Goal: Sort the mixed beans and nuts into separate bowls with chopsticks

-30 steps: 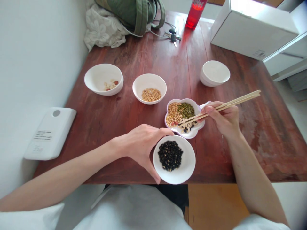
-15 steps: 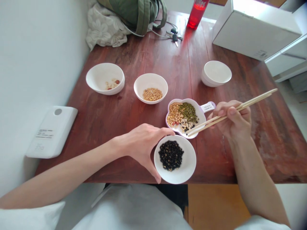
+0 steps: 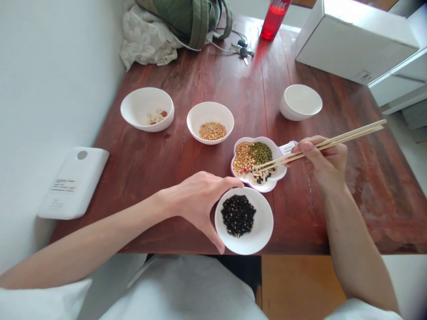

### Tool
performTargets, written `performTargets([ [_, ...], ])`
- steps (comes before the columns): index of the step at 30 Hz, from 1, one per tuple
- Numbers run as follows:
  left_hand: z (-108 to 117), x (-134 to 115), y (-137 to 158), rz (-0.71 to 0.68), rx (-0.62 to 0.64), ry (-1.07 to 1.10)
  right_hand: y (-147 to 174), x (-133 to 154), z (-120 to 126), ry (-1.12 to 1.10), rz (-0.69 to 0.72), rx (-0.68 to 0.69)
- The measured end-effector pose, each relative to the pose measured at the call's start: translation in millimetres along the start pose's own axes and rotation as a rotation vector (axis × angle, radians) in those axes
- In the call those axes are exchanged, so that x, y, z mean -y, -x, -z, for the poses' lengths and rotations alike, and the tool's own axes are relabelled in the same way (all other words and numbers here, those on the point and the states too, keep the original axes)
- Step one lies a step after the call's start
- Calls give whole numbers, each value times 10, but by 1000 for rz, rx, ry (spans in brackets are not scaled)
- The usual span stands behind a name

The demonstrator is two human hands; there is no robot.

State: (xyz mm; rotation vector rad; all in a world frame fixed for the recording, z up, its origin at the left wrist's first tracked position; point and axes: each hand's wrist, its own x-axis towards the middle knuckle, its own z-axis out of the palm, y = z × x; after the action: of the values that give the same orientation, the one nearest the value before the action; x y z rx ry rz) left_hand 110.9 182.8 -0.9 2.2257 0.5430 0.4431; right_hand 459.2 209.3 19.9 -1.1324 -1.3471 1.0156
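My left hand [image 3: 203,202] is curved round the left side of a white bowl [image 3: 262,233] at the table's front edge. Black beans [image 3: 239,215] lie in that bowl. My right hand [image 3: 322,160] grips a pair of wooden chopsticks [image 3: 347,135], their tips down among the pale seeds [image 3: 263,173] in a purple-rimmed, flower-shaped dish [image 3: 271,186] with a short handle. Soybeans [image 3: 243,156], green mung beans [image 3: 260,153], pale seeds, a few red peanuts and some black beans share this dish. Whether the tips pinch anything is too small to tell.
Farther back stand a bowl [image 3: 196,115] of soybeans, a bowl [image 3: 133,106] with pale pieces and peanuts, and another white bowl [image 3: 302,104]. A white power bank [image 3: 75,182] rests by the left wall. Keys [image 3: 243,51], a red bottle [image 3: 274,20], a green bag [image 3: 176,18] and a white box [image 3: 353,44] are behind.
The chopstick tips have moved left and up, from the dish's near edge to the pale seeds. My right hand has shifted slightly with them. My left hand stays on the bowl.
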Motion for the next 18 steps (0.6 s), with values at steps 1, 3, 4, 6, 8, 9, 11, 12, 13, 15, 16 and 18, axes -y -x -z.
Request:
performTargets([
  [1,1,-2,-1,-1,-3,-2,2,-3,-14,12,0,12],
  [3,3,-6,-2,-4,-1,-6,3,-4,-48,34,2,20],
  [4,4,-7,-3,-5,-1,-7,1,-2,-64,43,2,20],
  [6,6,-8,-4,-6,-1,-12,-5,2,-87,57,-6,20],
  [8,8,-9,-4,-7,-2,-16,-11,2,-99,69,-18,24],
  [9,9,-9,-4,-8,-2,-17,-14,-1,-101,75,-21,26],
  [11,11,-10,-4,-10,-2,-19,-17,-15,-100,75,-24,35],
  [12,12,-11,-4,-11,-3,-20,-18,-25,-98,73,-26,40],
  [13,13,-11,-5,-12,-4,-21,-19,-36,-95,72,-28,42],
  [15,13,-13,-5,-12,-2,-22,-21,-57,-89,74,-32,49],
  [16,13,-13,-5,-12,-1,-22,-22,-65,-86,77,-32,53],
  [18,12,-14,-5,-10,1,-26,-23,-72,-80,78,-24,56],
])
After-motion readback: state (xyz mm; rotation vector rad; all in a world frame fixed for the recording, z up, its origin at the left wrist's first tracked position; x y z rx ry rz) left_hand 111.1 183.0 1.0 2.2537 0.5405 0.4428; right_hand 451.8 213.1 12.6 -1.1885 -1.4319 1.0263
